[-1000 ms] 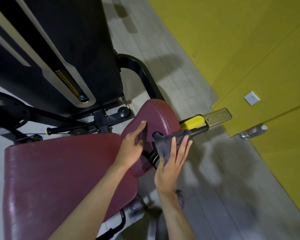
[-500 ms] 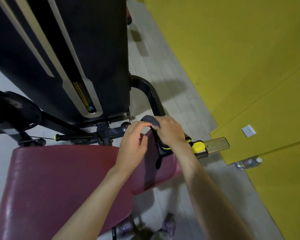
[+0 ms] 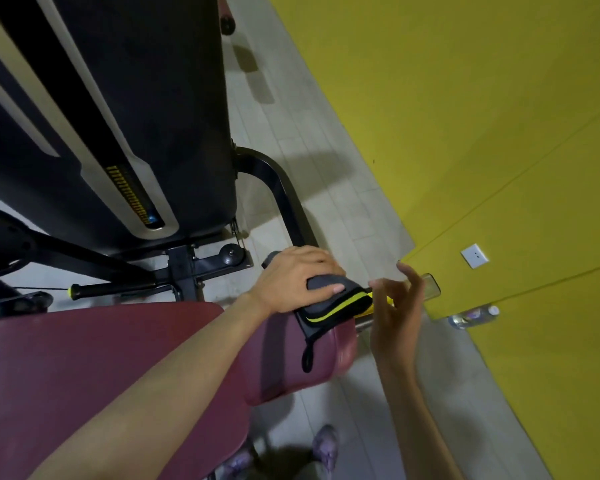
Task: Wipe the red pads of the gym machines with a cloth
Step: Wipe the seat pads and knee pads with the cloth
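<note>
A small dark-red pad (image 3: pixel 312 355) stands at the right end of a large dark-red seat pad (image 3: pixel 101 358). A grey cloth (image 3: pixel 329 303) with a black and yellow edge lies over the small pad's top, and its loop hangs down the pad's face. My left hand (image 3: pixel 291 278) grips the cloth from above, thumb on the fabric, and holds it against the pad. My right hand (image 3: pixel 395 306) hovers just right of the cloth with fingers spread and relaxed, holding nothing. It partly hides the yellow handle behind it.
The black weight-stack housing (image 3: pixel 118 116) towers at the left, with a curved black frame tube (image 3: pixel 284 195) behind the pad. A black lever (image 3: pixel 118 287) lies beyond the seat. The yellow wall (image 3: pixel 465 116) runs along the right, with a water bottle (image 3: pixel 471 317) at its foot.
The cloth has passed from my right hand to my left, which now covers it on top of the small pad. My right hand has let go and moved off to the right.
</note>
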`<state>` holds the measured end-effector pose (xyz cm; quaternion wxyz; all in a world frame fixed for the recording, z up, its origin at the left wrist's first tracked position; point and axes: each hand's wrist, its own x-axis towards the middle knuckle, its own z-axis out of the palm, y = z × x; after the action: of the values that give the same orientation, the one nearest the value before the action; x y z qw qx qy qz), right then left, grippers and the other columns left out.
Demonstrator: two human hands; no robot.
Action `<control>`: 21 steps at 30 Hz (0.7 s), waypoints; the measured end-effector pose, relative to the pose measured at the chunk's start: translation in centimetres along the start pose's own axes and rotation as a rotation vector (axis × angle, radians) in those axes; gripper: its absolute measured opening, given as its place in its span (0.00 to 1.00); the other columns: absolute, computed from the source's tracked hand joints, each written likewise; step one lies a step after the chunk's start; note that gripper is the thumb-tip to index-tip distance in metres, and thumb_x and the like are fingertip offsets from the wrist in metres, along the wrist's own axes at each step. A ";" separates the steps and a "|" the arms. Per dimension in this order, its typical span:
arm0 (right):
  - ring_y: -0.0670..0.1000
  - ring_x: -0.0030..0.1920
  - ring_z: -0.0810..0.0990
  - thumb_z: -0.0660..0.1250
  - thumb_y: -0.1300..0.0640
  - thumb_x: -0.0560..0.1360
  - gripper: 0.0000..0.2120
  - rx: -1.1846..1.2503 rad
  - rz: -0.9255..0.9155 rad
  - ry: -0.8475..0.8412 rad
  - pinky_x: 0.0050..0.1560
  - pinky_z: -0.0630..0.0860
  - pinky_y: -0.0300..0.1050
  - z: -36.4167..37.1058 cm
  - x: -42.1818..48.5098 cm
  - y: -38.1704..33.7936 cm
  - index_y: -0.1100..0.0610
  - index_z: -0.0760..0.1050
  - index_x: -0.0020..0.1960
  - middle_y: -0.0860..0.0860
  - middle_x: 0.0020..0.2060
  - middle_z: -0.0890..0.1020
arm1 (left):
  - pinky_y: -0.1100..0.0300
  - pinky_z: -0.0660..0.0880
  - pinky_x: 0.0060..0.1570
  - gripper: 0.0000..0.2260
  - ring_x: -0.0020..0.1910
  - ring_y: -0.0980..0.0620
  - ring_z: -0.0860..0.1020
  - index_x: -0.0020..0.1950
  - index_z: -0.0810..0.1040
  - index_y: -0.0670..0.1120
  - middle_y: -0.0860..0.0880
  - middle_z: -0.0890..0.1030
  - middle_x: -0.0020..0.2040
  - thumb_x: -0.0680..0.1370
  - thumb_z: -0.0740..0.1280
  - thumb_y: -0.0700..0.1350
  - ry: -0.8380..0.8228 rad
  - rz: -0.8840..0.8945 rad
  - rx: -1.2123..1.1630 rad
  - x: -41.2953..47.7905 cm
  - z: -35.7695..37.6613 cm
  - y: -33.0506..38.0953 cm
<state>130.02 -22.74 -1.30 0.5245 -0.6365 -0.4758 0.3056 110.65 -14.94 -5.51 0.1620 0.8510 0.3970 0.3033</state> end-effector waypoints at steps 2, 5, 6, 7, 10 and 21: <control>0.54 0.44 0.83 0.64 0.62 0.83 0.14 -0.060 -0.005 0.007 0.40 0.81 0.56 0.8 -0.2 -0.4 0.50 0.69 0.65 0.50 0.46 0.82 | 0.56 0.75 0.62 0.13 0.61 0.57 0.80 0.57 0.86 0.53 0.57 0.85 0.56 0.84 0.63 0.56 0.145 -0.072 -0.101 0.0 1.1 -0.6; 0.53 0.49 0.80 0.62 0.55 0.82 0.07 -0.170 -0.100 0.028 0.46 0.79 0.59 2.4 -0.4 -0.9 0.46 0.69 0.57 0.44 0.51 0.79 | 0.57 0.76 0.52 0.19 0.50 0.59 0.82 0.49 0.87 0.51 0.58 0.86 0.48 0.85 0.58 0.57 0.204 -0.379 -0.323 -0.6 2.2 -1.6; 0.54 0.51 0.78 0.61 0.54 0.81 0.06 -0.214 -0.142 0.030 0.49 0.77 0.55 2.9 -0.4 -1.1 0.44 0.69 0.55 0.42 0.50 0.77 | 0.57 0.74 0.43 0.25 0.40 0.60 0.80 0.40 0.84 0.48 0.56 0.83 0.39 0.84 0.58 0.61 0.214 -0.541 -0.426 -1.2 2.5 -2.3; 0.54 0.50 0.77 0.61 0.54 0.80 0.05 -0.249 -0.174 0.005 0.50 0.75 0.51 3.3 -0.2 -1.2 0.44 0.69 0.54 0.42 0.48 0.75 | 0.56 0.68 0.37 0.30 0.31 0.58 0.73 0.32 0.75 0.43 0.53 0.76 0.30 0.81 0.57 0.66 0.241 -0.704 -0.522 -1.9 2.9 -3.1; 0.50 0.49 0.73 0.62 0.54 0.80 0.02 -0.405 -0.281 -0.187 0.51 0.68 0.41 4.9 0.5 -0.7 0.50 0.72 0.51 0.45 0.47 0.75 | 0.53 0.59 0.35 0.33 0.28 0.51 0.63 0.30 0.63 0.45 0.47 0.64 0.27 0.75 0.57 0.74 0.297 -1.007 -0.662 -3.8 4.1 -4.7; 0.53 0.46 0.72 0.59 0.66 0.78 0.06 -0.470 -0.312 -0.217 0.48 0.74 0.53 7.8 1.1 0.5 0.58 0.72 0.50 0.51 0.46 0.73 | 0.54 0.76 0.56 0.21 0.56 0.54 0.81 0.61 0.82 0.46 0.54 0.84 0.54 0.84 0.59 0.60 0.361 -0.641 -0.642 -3.7 4.6 -2.4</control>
<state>123.66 -18.79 -3.75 0.3495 -0.6233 -0.6787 0.1693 110.38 -16.47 -11.70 0.4303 0.5268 0.5470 0.4880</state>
